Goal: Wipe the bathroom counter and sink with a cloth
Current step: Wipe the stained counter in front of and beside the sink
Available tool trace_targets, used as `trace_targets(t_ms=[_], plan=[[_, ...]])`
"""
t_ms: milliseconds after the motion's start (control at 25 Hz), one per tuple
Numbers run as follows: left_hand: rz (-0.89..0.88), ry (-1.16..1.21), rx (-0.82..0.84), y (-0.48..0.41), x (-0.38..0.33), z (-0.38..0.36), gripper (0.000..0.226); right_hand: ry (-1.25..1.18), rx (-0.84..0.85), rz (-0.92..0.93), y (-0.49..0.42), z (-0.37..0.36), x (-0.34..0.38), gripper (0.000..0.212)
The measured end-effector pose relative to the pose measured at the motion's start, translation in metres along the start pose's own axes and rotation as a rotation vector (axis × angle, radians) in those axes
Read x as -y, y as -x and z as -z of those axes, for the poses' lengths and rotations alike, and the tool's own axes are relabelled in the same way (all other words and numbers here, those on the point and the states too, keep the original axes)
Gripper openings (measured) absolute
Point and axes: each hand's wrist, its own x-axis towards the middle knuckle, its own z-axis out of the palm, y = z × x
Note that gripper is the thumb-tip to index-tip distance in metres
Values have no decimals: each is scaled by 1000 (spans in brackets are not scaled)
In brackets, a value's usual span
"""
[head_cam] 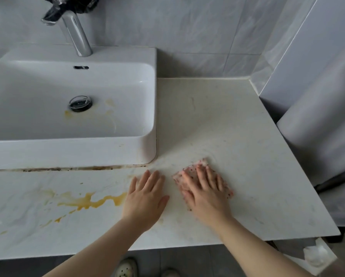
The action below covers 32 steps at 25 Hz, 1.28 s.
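A pale marble-look counter [227, 120] runs along the front and right of a white rectangular sink [145, 152]. My right hand [204, 190] lies flat, fingers spread, pressing a pink speckled cloth [202, 162] onto the counter just right of the sink's front corner. My left hand [146, 196] rests flat on the bare counter beside it, fingers apart, holding nothing. An orange-yellow spill [87, 200] streaks the counter left of my left hand. Fainter yellow stains [109, 110] lie in the basin near the drain [80, 103].
A chrome faucet [75, 35] stands behind the basin with a dark object hanging above it. Dark grime [67, 168] lines the seam along the sink's front. A white curtain [323, 126] hangs at the right. Tiled walls enclose the back. Shoes [126, 267] show on the floor below.
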Motion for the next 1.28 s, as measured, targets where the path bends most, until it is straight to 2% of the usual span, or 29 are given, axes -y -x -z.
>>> trace_targets(t_ms=[80,160,200,240,360,440,520,600,680,760,840,920,1000,1040,1120,1160,1200,1240,1280], plan=[[29,-25,-5,6,2,-6,73,49,-39,-47,2,4,-35,68],[30,-30,24,9,-1,-6,67,12,-42,-233,5,8,-59,80],[22,-20,22,9,-4,-6,62,-14,-52,-315,6,8,-53,83],[8,-11,23,8,-8,-5,59,-40,-77,-320,9,7,-38,82],[-13,-1,77,4,-24,-7,61,-34,-55,-24,25,-6,5,62],[0,41,48,2,-29,-7,74,2,-83,74,32,-9,-23,56],[-15,71,-22,-1,-32,-8,95,15,-98,-92,37,1,-76,61],[11,108,-5,0,-34,-3,109,63,-149,-296,44,6,-126,70],[49,88,20,-2,-37,4,105,-8,-117,-432,48,8,-126,71],[61,77,17,-2,-43,6,97,1,-177,-303,52,-1,-87,70],[75,91,11,-1,-45,5,96,28,-106,-78,59,-15,-56,57],[77,111,9,-1,-44,3,95,75,-104,-15,61,-14,-81,56],[74,132,-6,-2,-42,4,94,50,-193,-247,59,-2,-130,63],[76,131,0,-3,-41,5,94,-10,-226,-423,61,7,-150,65],[69,122,26,-2,-40,6,93,-189,-155,-695,55,9,-152,61],[61,119,32,-1,-39,6,93,-172,-172,-700,50,6,-134,59],[54,120,26,-2,-38,7,93,-108,-252,-602,47,2,-104,58],[47,122,10,-4,-37,8,93,-90,-306,-444,46,-7,-71,57],[39,120,-8,-6,-34,10,92,-57,-276,-255,48,-16,-45,57]])
